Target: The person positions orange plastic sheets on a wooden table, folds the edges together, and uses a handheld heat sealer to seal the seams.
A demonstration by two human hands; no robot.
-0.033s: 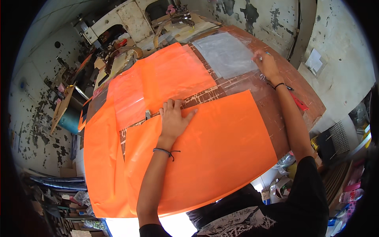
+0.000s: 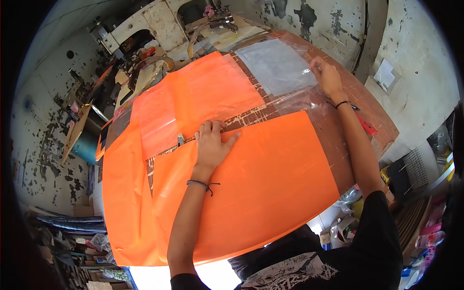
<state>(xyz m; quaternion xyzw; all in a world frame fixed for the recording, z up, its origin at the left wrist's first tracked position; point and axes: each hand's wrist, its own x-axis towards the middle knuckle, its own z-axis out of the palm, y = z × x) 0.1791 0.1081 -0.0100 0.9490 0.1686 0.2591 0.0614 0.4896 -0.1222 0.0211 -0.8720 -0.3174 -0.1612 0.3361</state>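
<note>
Orange sheet [image 2: 270, 179] covers the table's near edge, left hand [image 2: 211, 145] pressed flat on it, right hand [image 2: 327, 77] pinching clear film [image 2: 309, 99] at the far corner, which may crease if tugged.

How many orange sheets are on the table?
3: near sheet under the left hand, far sheet, and left sheet. Others may lie hidden underneath.

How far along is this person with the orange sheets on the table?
Several orange sheets already lie spread across the table. Right now the left hand presses flat on the near sheet's top edge, while the right hand pinches a clear film at the far corner. The film looks only partly laid; a patterned strip between the sheets remains uncovered.
</note>
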